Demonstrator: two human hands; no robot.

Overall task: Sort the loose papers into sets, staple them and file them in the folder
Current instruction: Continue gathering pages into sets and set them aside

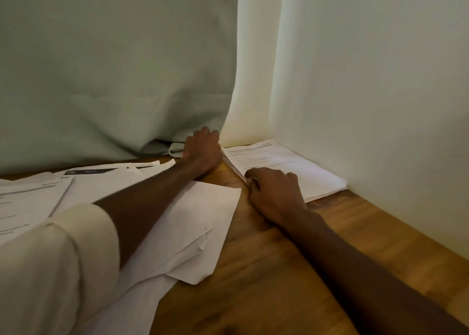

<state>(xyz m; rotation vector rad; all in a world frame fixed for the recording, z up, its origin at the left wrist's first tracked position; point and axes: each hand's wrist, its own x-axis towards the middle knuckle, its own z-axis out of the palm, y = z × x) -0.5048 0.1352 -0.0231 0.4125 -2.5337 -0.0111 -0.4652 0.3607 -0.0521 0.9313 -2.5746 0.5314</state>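
Note:
A stack of printed papers lies in the far right corner of the wooden table, against the wall. My right hand pinches the stack's left edge, which is lifted a little off the table. My left hand holds the same edge farther back, fingers curled over it by the curtain. Loose white sheets are spread over the table's left side under my left forearm. A small white object shows behind my left hand; I cannot tell what it is.
A pale green curtain hangs along the back and drapes onto the table. A white wall closes the right side. Bare wood shows at the front right.

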